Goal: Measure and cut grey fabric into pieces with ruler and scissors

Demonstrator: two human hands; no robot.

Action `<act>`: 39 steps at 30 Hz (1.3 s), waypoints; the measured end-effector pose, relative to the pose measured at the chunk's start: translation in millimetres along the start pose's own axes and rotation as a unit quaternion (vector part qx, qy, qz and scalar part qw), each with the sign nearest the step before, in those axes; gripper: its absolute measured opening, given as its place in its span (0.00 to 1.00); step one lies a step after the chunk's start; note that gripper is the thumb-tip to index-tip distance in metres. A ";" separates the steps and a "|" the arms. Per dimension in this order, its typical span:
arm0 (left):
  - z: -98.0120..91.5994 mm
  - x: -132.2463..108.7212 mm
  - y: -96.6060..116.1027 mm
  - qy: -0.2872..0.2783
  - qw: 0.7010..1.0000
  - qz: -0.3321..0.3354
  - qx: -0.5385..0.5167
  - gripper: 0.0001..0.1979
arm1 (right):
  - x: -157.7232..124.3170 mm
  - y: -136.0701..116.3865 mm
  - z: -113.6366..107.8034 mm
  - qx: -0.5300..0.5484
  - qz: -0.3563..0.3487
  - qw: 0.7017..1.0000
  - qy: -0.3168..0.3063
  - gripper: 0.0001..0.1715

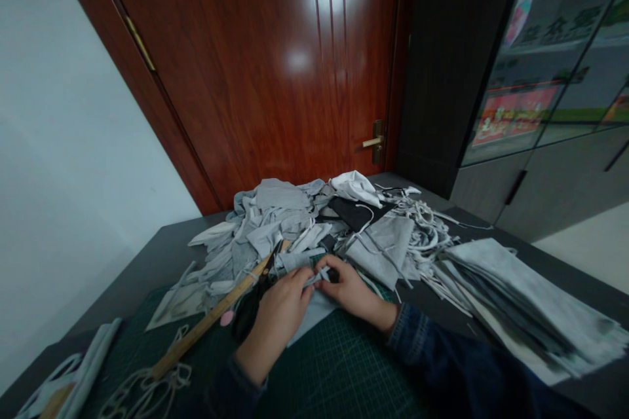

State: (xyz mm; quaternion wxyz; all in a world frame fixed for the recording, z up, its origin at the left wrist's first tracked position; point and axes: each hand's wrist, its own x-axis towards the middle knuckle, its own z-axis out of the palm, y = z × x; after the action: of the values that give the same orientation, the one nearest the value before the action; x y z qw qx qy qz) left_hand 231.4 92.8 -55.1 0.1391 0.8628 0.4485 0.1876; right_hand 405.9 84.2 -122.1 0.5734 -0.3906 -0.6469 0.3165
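Both hands meet over the middle of a green cutting mat [344,366]. My left hand [285,304] is closed, thumb and fingers pinching a piece of grey fabric [314,279]. From the right, my right hand [351,288] pinches the same fabric, its fingertips almost touching those of the left. A small dark object [333,275] shows at the right fingers; what it is I cannot make out. Below the hands a flat grey cloth [312,317] lies on the mat. Black-handled scissors [248,311] rest partly hidden behind my left wrist.
A wooden ruler [211,321] slants across the mat's left side, near tangled cords [147,389] and a pink disc [227,318]. Heaped grey cloth [280,209] fills the table's back. Stacked fabric [521,301] lies at right, rolled cloth [91,366] at left. A door [265,65] stands behind.
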 end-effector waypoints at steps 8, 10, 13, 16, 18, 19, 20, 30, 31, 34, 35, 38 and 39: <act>3.0 10.6 -41.2 0.087 0.942 -0.088 -0.311 0.13 | -2.3 -4.2 -7.7 -0.016 0.010 0.999 0.051 0.12; 4.8 5.8 -41.8 0.085 0.911 -0.098 -0.392 0.14 | -1.5 -3.6 -9.0 -0.011 0.034 0.999 0.017 0.05; 6.4 1.3 -38.6 0.090 0.882 -0.095 -0.453 0.20 | -0.4 -0.7 -9.0 0.017 0.078 0.997 -0.007 0.06; 5.9 0.9 -36.0 0.096 0.886 -0.073 -0.447 0.30 | 0.1 -0.3 -9.0 0.020 0.086 0.996 -0.011 0.12; 5.3 1.6 -35.6 0.077 0.902 -0.055 -0.421 0.26 | 0.3 -1.9 -9.6 0.016 0.085 0.996 -0.013 0.16; 4.9 2.0 -35.9 0.070 0.910 -0.055 -0.404 0.21 | 0.4 -2.8 -10.0 0.012 0.083 0.996 -0.014 0.17; 4.6 2.4 -36.4 0.068 0.917 -0.063 -0.389 0.16 | 0.5 -3.5 -10.4 0.007 0.082 0.997 -0.016 0.19; -7.9 2.0 -39.0 0.067 0.924 -0.114 -0.359 0.14 | 2.5 -5.1 -17.5 -0.015 0.055 0.997 0.059 0.13; -9.4 1.0 -37.6 0.061 0.925 -0.110 -0.358 0.14 | 3.3 -6.1 -19.3 -0.012 0.046 0.997 0.064 0.13; -10.8 -1.2 -33.8 0.071 0.913 -0.108 -0.386 0.13 | 5.6 -8.8 -23.3 0.013 0.037 0.999 0.031 0.18; -10.3 -1.4 -33.1 0.084 0.903 -0.114 -0.406 0.14 | 6.1 -9.5 -23.7 0.022 0.040 0.999 0.011 0.20; -7.6 -1.1 -33.3 0.130 0.868 -0.132 -0.460 0.15 | 5.9 -12.2 -22.0 0.032 0.050 0.998 -0.035 0.29; -7.1 -0.9 -33.5 0.142 0.862 -0.133 -0.468 0.16 | 5.2 -13.6 -20.7 0.032 0.050 0.997 -0.048 0.31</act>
State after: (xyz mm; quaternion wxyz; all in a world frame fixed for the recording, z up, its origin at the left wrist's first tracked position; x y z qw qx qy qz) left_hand 203.6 111.2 -62.7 0.4848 0.5923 0.4335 0.4756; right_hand 424.3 81.2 -104.9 0.5373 -0.3886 -0.6427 0.3837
